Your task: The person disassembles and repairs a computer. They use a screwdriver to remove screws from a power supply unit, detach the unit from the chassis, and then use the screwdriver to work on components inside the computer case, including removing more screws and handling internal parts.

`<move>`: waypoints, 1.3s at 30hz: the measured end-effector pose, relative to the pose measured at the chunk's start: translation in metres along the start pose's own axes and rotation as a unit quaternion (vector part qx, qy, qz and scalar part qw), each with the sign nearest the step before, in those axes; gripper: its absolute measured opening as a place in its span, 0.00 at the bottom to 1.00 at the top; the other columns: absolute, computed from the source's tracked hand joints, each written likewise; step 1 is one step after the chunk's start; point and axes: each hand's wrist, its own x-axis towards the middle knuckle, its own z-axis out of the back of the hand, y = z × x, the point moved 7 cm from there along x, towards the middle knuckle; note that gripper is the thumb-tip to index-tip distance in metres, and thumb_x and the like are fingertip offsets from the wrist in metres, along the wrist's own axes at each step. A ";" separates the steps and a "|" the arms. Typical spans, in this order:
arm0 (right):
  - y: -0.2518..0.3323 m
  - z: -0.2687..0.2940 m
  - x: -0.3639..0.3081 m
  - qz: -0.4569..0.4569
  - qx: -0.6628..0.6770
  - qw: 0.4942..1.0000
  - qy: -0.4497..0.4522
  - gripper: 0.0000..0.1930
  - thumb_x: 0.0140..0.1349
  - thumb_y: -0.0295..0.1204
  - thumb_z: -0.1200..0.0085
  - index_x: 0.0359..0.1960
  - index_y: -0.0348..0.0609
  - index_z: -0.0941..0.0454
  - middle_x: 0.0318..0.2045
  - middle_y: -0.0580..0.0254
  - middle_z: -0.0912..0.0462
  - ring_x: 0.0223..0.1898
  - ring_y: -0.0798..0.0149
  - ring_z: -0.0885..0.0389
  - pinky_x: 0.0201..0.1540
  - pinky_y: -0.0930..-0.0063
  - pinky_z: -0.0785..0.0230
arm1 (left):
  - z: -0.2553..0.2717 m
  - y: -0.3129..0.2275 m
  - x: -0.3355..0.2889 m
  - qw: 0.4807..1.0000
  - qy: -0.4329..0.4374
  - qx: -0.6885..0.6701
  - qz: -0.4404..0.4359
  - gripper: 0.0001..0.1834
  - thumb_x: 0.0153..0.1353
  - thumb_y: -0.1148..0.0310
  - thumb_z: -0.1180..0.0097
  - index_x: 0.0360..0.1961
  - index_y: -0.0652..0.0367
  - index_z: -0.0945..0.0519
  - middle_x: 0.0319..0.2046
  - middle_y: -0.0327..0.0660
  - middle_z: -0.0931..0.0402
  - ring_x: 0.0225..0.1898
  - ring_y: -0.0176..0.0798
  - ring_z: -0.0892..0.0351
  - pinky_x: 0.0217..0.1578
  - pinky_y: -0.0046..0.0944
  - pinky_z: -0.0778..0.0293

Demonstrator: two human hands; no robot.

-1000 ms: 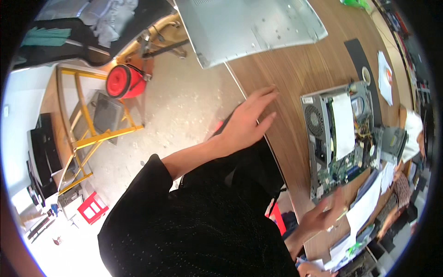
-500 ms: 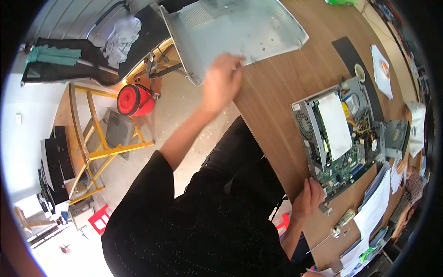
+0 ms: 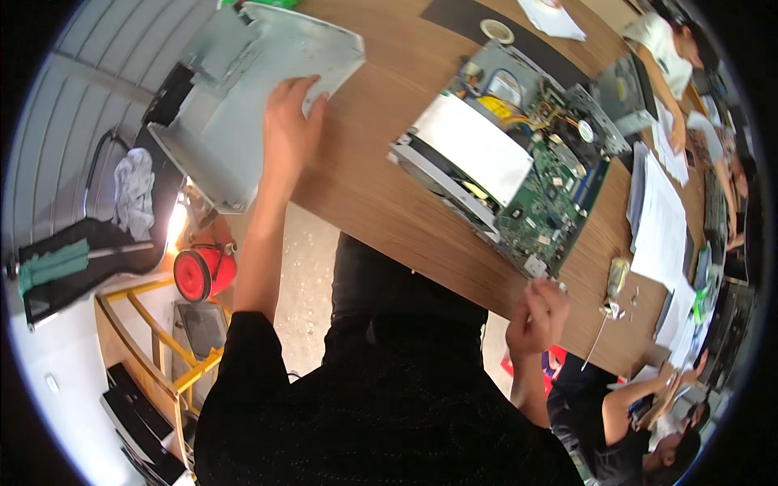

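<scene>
Opened computer [image 3: 536, 190] on wood-grained table [image 3: 361, 166], red bucket [image 3: 206, 272] beyond.

The wide fisheye camera sits on the person's head and looks steeply down, close above the black-clothed torso [image 3: 373, 397] at the lower edge, facing out across the bench [image 3: 356, 170] beyond it.
</scene>
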 end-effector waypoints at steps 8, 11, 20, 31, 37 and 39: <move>-0.038 0.028 -0.043 -0.113 -0.035 0.989 -0.094 0.17 0.67 0.30 0.49 0.55 0.34 0.26 0.54 0.42 0.26 0.57 0.43 0.26 0.62 0.52 0.35 | 0.002 -0.008 -0.027 0.985 0.074 -0.157 0.024 0.16 0.63 0.69 0.39 0.52 0.61 0.19 0.49 0.49 0.18 0.49 0.47 0.18 0.50 0.41 0.25; -0.044 0.027 -0.040 -0.159 -0.031 0.981 -0.108 0.17 0.70 0.30 0.50 0.55 0.30 0.27 0.55 0.39 0.26 0.58 0.43 0.26 0.62 0.52 0.35 | 0.023 0.055 0.002 0.997 -0.015 0.019 0.074 0.14 0.61 0.69 0.40 0.49 0.57 0.17 0.46 0.47 0.17 0.48 0.49 0.17 0.48 0.44 0.23; -0.105 0.064 -0.045 -0.272 -0.097 0.945 -0.155 0.15 0.74 0.28 0.55 0.51 0.29 0.22 0.50 0.48 0.20 0.53 0.53 0.22 0.59 0.62 0.33 | -0.025 0.106 0.034 0.977 0.116 0.126 0.126 0.14 0.51 0.66 0.39 0.40 0.51 0.12 0.37 0.51 0.15 0.43 0.55 0.15 0.47 0.48 0.21; -0.178 0.073 -0.059 -0.251 -0.374 0.890 0.069 0.25 0.68 0.41 0.45 0.60 0.36 0.27 0.54 0.41 0.22 0.56 0.41 0.25 0.58 0.50 0.34 | -0.036 0.120 0.034 0.977 0.066 0.187 0.077 0.08 0.55 0.65 0.39 0.35 0.50 0.11 0.32 0.47 0.15 0.37 0.53 0.15 0.40 0.46 0.20; -0.243 0.095 -0.065 -0.322 -0.390 0.857 0.095 0.29 0.63 0.45 0.41 0.60 0.38 0.26 0.47 0.35 0.19 0.49 0.36 0.21 0.52 0.47 0.30 | -0.010 0.061 0.020 1.000 0.014 0.014 0.013 0.15 0.55 0.68 0.35 0.44 0.58 0.17 0.36 0.50 0.17 0.36 0.50 0.16 0.41 0.44 0.21; -0.268 0.103 -0.080 -0.371 -0.404 0.822 0.154 0.30 0.61 0.45 0.40 0.59 0.38 0.26 0.44 0.35 0.18 0.46 0.35 0.19 0.50 0.47 0.29 | 0.015 0.012 -0.023 0.989 0.025 -0.147 0.015 0.11 0.58 0.63 0.36 0.38 0.56 0.12 0.33 0.45 0.14 0.36 0.44 0.15 0.40 0.41 0.22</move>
